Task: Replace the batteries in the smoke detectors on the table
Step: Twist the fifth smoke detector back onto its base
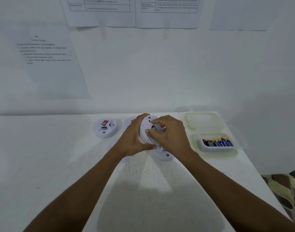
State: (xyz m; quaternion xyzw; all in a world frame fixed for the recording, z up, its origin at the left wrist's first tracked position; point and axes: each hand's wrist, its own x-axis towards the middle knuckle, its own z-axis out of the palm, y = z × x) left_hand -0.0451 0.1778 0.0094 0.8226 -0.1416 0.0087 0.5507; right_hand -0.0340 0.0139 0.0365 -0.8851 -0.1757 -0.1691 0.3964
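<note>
My left hand (135,138) grips a round white smoke detector (147,122) by its rim, tilted on edge above the white table (43,156) with its back toward me. My right hand (170,133) has its fingers curled onto the back of that detector, thumb and fingertips pressing near the centre. Whether a battery is between the fingers is hidden. Under my right hand lies a second white detector (165,154). A third detector (105,128) with a red label lies flat to the left. Another white round part (129,122) shows behind my left hand.
A clear plastic container (233,152) at the right holds several blue and dark batteries (217,142). Its clear lid (203,120) lies behind it. The table's right edge runs near the container, with patterned fabric (287,195) beyond. Printed sheets hang on the white wall.
</note>
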